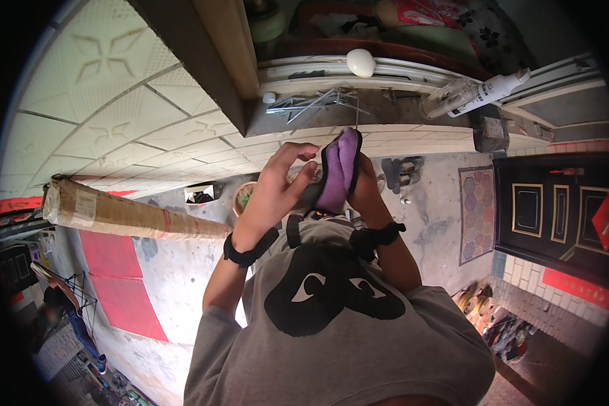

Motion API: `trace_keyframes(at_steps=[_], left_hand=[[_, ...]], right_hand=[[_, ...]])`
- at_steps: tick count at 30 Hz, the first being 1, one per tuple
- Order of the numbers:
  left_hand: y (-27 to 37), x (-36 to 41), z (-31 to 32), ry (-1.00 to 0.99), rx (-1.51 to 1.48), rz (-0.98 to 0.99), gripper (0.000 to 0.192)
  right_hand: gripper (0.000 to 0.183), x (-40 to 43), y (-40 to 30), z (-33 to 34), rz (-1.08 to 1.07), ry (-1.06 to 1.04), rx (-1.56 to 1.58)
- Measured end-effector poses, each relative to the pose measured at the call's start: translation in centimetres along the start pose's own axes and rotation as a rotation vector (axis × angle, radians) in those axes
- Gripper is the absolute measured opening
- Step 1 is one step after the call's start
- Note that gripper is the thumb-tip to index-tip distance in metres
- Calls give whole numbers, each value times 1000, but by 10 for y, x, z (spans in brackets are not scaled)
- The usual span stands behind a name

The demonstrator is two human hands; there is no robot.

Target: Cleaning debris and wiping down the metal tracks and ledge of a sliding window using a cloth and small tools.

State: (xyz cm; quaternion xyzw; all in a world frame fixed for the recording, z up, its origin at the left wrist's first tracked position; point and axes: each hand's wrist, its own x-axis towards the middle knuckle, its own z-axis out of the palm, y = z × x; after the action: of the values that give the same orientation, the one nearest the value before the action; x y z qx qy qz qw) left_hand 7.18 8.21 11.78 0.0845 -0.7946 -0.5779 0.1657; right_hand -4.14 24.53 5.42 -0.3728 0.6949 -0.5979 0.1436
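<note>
A folded purple fabric piece with black edging (336, 170) is in my right hand (366, 185), which grips it from its right side. Most of the right fingers are hidden behind the fabric. Just left of it, my left hand (279, 185) has its thumb and fingers apart, with nothing between them. Both wrists wear black straps. Beyond the hands, a windowsill (385, 112) carries a loose pile of thin metal rods (314, 104). A small white cap (269, 97) lies beside the rods.
A white rounded object (361, 63) sits on the window track. Plastic bottles (469, 96) lean at the sill's right. A long wrapped roll (137, 213) stands at left, near a potted plant (243, 197). Sandals (403, 170) and a patterned mat (477, 215) lie right. Another person (71, 309) is far left.
</note>
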Motion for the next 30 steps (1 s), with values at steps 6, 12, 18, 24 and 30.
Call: trace_keyframes(at_steps=[6, 12, 18, 24, 30], left_hand=[[12, 15, 4, -142, -30, -59, 31], [9, 23, 8, -206, -51, -84, 22], [1, 21, -1, -140, -12, 36, 13], [5, 13, -8, 266, -226, 5, 8], [5, 21, -77, 215, -299, 45, 17]], right_hand=[[34, -2, 5, 0, 355, 84, 193], [36, 0, 2, 14, 481, 129, 773], [33, 8, -28, -6, 479, -216, 221], [19, 6, -40, -14, 558, -319, 226], [14, -16, -4, -26, 655, 42, 341]])
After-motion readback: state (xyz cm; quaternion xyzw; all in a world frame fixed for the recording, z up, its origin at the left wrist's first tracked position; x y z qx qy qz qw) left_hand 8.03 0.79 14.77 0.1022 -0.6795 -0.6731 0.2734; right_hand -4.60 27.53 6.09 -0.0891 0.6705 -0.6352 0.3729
